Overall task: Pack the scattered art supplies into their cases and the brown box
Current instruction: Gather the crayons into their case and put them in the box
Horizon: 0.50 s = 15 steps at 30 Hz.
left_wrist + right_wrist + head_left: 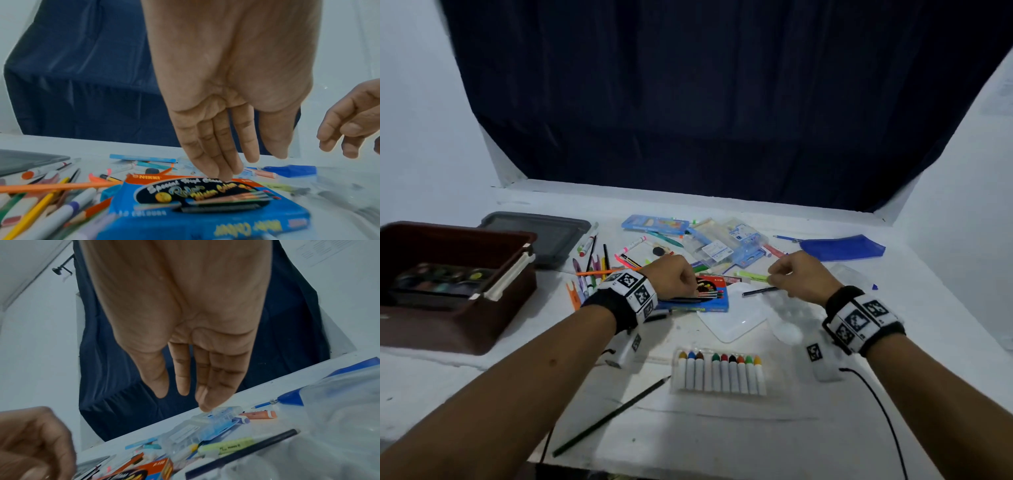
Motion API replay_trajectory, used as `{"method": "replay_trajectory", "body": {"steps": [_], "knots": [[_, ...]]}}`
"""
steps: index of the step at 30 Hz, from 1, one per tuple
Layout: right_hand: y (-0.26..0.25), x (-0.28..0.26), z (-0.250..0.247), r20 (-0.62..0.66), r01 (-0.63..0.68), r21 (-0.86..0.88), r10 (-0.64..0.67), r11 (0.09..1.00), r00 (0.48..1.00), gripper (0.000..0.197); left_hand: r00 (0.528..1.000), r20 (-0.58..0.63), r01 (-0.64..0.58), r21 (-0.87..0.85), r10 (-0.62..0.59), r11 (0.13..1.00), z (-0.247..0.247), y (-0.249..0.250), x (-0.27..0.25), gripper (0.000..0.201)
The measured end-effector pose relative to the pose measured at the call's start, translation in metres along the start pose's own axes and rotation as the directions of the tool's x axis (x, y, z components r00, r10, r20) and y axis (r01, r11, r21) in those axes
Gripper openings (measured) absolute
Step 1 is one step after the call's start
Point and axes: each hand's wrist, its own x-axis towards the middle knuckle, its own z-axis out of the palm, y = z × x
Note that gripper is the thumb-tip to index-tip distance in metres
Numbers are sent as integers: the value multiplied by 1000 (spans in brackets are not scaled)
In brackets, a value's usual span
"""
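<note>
1. Your left hand (671, 277) hangs over the far end of the blue paint box (700, 296). In the left wrist view its fingers (218, 146) point straight down, tips at the box's orange top edge; whether they touch it is hard to make out, and the head view hides them behind the knuckles.
2. Your right hand (803, 275) hangs over a yellow highlighter (751, 275) and a thin black pen (760, 291). In the right wrist view its fingers (209, 378) are straight and hold nothing.
3. The brown box (448, 291) stands open at the desk's left edge, rigid plastic, with a round-welled paint palette (440, 279) inside; its near wall hides the floor. A grey lid (544, 236) lies flat behind it.
4. A clear case of crayons (720, 371) with white barrels sits near you between your wrists. A black pencil (613, 416) lies slanted beside it.
5. Loose pens and pencils (592, 267) pile left of the paint box, blurred in the wrist views. Clear cases (726, 245) and a blue pouch (842, 247) lie farther back.
6. Clear plastic sheeting (736, 318) under your right wrist is hard to outline.
7. The white desk (722, 438) is bare near its front edge.
</note>
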Motion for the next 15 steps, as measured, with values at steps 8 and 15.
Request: {"method": "replay_trajectory", "body": {"steps": [8,15], "knots": [[17,109,-2,16,-221,228,223,948,975,14,997,-26,73,30,-72,997,-30,-19,68,13],[40,175,27,262,-508,448,435,736,862,23,979,72,170,215,-190,962,-29,-33,139,48]]}}
